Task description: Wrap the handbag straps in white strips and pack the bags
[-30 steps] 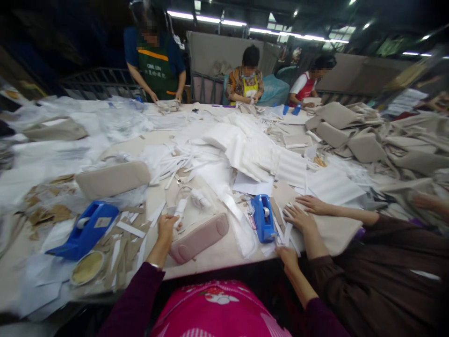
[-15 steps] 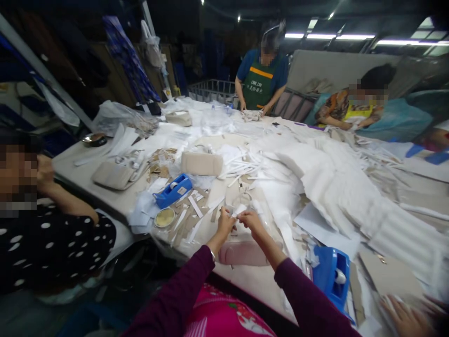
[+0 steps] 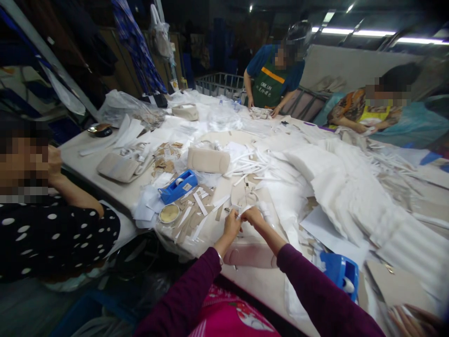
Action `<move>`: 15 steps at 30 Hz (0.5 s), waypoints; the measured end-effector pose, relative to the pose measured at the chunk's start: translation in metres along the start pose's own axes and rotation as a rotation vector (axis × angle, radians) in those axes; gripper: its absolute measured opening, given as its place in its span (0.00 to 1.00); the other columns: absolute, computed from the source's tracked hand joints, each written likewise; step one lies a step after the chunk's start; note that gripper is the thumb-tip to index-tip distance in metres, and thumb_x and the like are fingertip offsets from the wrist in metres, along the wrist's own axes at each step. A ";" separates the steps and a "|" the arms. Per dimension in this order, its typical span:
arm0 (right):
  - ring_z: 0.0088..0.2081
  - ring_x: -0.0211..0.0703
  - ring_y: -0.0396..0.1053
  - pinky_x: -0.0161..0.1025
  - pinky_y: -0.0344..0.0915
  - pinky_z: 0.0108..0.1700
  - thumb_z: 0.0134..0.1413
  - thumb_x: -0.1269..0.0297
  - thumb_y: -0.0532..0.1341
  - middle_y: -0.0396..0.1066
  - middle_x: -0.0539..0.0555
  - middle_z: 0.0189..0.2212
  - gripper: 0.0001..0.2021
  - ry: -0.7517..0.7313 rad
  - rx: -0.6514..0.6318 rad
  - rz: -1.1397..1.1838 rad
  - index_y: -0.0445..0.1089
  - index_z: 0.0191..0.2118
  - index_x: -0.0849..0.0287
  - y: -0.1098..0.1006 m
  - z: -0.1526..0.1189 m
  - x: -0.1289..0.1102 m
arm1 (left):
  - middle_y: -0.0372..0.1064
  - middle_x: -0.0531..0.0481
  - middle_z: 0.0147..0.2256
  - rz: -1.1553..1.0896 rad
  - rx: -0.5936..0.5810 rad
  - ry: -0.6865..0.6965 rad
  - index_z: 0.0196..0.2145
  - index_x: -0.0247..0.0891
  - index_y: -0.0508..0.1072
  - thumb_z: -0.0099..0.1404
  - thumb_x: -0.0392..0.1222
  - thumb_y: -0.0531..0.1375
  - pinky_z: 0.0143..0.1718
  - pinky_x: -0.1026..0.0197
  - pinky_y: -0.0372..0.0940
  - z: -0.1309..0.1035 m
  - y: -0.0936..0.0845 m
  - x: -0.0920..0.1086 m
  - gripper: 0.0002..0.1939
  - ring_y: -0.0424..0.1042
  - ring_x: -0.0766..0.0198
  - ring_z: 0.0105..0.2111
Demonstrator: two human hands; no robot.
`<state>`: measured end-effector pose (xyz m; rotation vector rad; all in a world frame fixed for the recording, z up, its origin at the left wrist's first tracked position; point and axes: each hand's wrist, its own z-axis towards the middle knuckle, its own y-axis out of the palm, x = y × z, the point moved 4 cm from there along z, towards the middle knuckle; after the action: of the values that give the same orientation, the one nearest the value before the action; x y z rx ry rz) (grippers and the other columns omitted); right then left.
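Observation:
My left hand (image 3: 232, 225) and my right hand (image 3: 253, 216) meet at the middle of the near table, fingers pinched close together. Between the fingertips is a small white piece (image 3: 242, 210), thin like paper or foam wrap; its exact kind is too small to make out. Just beyond them lies a beige handbag flap (image 3: 242, 188) with a small metal clasp and a looped handle. Under my wrists, near the table edge, rests a pinkish-beige bag panel (image 3: 249, 255). Part of the bag is hidden by my hands.
Left of my hands are a blue tape dispenser (image 3: 178, 186), a round tin (image 3: 169, 214) and scattered strips. Another blue tape dispenser (image 3: 339, 275) stands right. White foam sheets (image 3: 336, 187) pile up beyond. Co-workers sit or stand around; a co-worker's hand (image 3: 409, 320) is at lower right.
The view has shifted slightly, so the table appears moved to the right. Both my hands stay pinched together over the bag; the right fingers have curled more and the white piece shows less.

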<state>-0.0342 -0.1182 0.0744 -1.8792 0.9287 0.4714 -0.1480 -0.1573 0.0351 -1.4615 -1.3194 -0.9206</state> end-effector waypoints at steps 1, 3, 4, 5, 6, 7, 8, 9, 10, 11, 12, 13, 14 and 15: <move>0.18 0.40 0.64 0.34 0.57 0.22 0.32 0.77 0.62 0.57 0.50 0.07 0.12 0.022 -0.010 -0.002 0.61 0.09 0.62 0.000 0.000 0.002 | 0.62 0.60 0.19 0.001 -0.001 -0.002 0.31 0.39 0.62 0.56 0.43 0.61 0.13 0.70 0.49 0.001 0.000 -0.001 0.10 0.61 0.73 0.12; 0.17 0.40 0.64 0.34 0.58 0.21 0.31 0.78 0.63 0.59 0.50 0.07 0.10 0.062 -0.039 -0.005 0.63 0.10 0.63 0.000 -0.001 0.008 | 0.64 0.58 0.20 0.002 -0.005 -0.012 0.29 0.39 0.62 0.55 0.42 0.61 0.13 0.70 0.50 0.001 0.000 -0.001 0.10 0.61 0.72 0.12; 0.17 0.40 0.64 0.34 0.59 0.21 0.30 0.78 0.64 0.60 0.50 0.08 0.10 0.077 -0.052 -0.002 0.64 0.11 0.63 0.000 -0.001 0.011 | 0.64 0.58 0.20 0.002 -0.006 -0.020 0.29 0.39 0.62 0.54 0.41 0.61 0.13 0.70 0.50 0.001 -0.001 0.000 0.10 0.62 0.72 0.13; 0.17 0.40 0.64 0.34 0.60 0.21 0.29 0.79 0.64 0.61 0.50 0.08 0.09 0.091 -0.062 0.002 0.65 0.11 0.63 -0.001 0.000 0.014 | 0.64 0.58 0.20 0.002 -0.008 -0.029 0.29 0.38 0.62 0.54 0.40 0.61 0.13 0.70 0.51 0.000 -0.001 0.001 0.09 0.62 0.72 0.13; 0.16 0.40 0.63 0.34 0.61 0.20 0.28 0.80 0.65 0.61 0.50 0.07 0.09 0.104 -0.064 0.008 0.65 0.12 0.63 -0.001 0.000 0.017 | 0.64 0.58 0.19 0.002 -0.011 -0.037 0.29 0.38 0.62 0.54 0.39 0.60 0.13 0.70 0.52 0.000 -0.001 0.001 0.08 0.62 0.72 0.13; 0.15 0.40 0.63 0.35 0.61 0.19 0.27 0.81 0.65 0.60 0.50 0.07 0.10 0.115 -0.062 0.015 0.65 0.12 0.63 -0.001 0.001 0.020 | 0.64 0.58 0.19 0.002 -0.014 -0.045 0.29 0.38 0.62 0.54 0.38 0.60 0.13 0.70 0.52 0.000 -0.001 0.002 0.08 0.62 0.72 0.12; 0.15 0.40 0.63 0.35 0.61 0.18 0.26 0.81 0.66 0.60 0.49 0.07 0.10 0.123 -0.056 0.022 0.64 0.13 0.63 -0.001 0.002 0.023 | 0.63 0.58 0.18 0.003 -0.017 -0.052 0.29 0.38 0.62 0.54 0.37 0.59 0.13 0.70 0.52 0.000 -0.001 0.003 0.07 0.62 0.71 0.12; 0.14 0.40 0.63 0.35 0.61 0.18 0.26 0.82 0.66 0.60 0.49 0.07 0.11 0.128 -0.048 0.030 0.64 0.13 0.63 -0.001 0.004 0.026 | 0.63 0.58 0.18 0.003 -0.021 -0.059 0.29 0.38 0.62 0.53 0.37 0.59 0.13 0.70 0.52 0.000 -0.001 0.003 0.07 0.62 0.71 0.12; 0.14 0.40 0.62 0.35 0.61 0.17 0.26 0.82 0.66 0.59 0.49 0.07 0.11 0.131 -0.039 0.038 0.64 0.13 0.63 0.000 0.005 0.029 | 0.64 0.58 0.18 0.004 -0.024 -0.065 0.29 0.38 0.63 0.53 0.36 0.59 0.13 0.70 0.52 0.000 -0.001 0.003 0.06 0.62 0.71 0.12; 0.14 0.40 0.63 0.35 0.61 0.17 0.26 0.82 0.66 0.59 0.49 0.07 0.11 0.133 -0.030 0.047 0.64 0.14 0.63 0.002 0.006 0.031 | 0.64 0.58 0.18 0.004 -0.025 -0.072 0.30 0.37 0.63 0.53 0.36 0.58 0.13 0.70 0.52 0.000 -0.001 0.003 0.07 0.62 0.71 0.12; 0.15 0.41 0.63 0.34 0.61 0.17 0.26 0.82 0.66 0.60 0.49 0.07 0.11 0.131 -0.019 0.057 0.64 0.15 0.62 0.005 0.007 0.033 | 0.64 0.58 0.18 0.003 -0.025 -0.078 0.30 0.37 0.63 0.52 0.36 0.58 0.13 0.70 0.52 0.001 -0.001 0.003 0.07 0.63 0.71 0.13; 0.15 0.41 0.64 0.34 0.61 0.17 0.25 0.82 0.66 0.60 0.48 0.08 0.11 0.127 -0.006 0.069 0.64 0.16 0.62 0.008 0.008 0.035 | 0.65 0.57 0.18 0.001 -0.026 -0.084 0.30 0.37 0.63 0.52 0.35 0.58 0.13 0.70 0.52 0.001 -0.001 0.002 0.07 0.63 0.71 0.13; 0.17 0.42 0.65 0.33 0.61 0.17 0.25 0.82 0.66 0.60 0.48 0.09 0.11 0.117 0.010 0.083 0.64 0.17 0.62 0.011 0.008 0.037 | 0.65 0.57 0.19 -0.001 -0.027 -0.090 0.30 0.37 0.63 0.52 0.34 0.58 0.13 0.70 0.53 0.002 0.000 0.001 0.07 0.63 0.70 0.13; 0.18 0.42 0.66 0.33 0.61 0.18 0.26 0.82 0.65 0.62 0.49 0.10 0.11 0.098 0.028 0.102 0.65 0.18 0.62 0.014 0.009 0.039 | 0.65 0.57 0.19 -0.004 -0.029 -0.097 0.30 0.37 0.63 0.51 0.33 0.57 0.13 0.70 0.53 0.002 0.000 0.000 0.07 0.63 0.70 0.13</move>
<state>-0.0197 -0.1297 0.0367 -1.8487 1.0944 0.4281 -0.1480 -0.1553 0.0342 -1.5427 -1.3855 -0.8840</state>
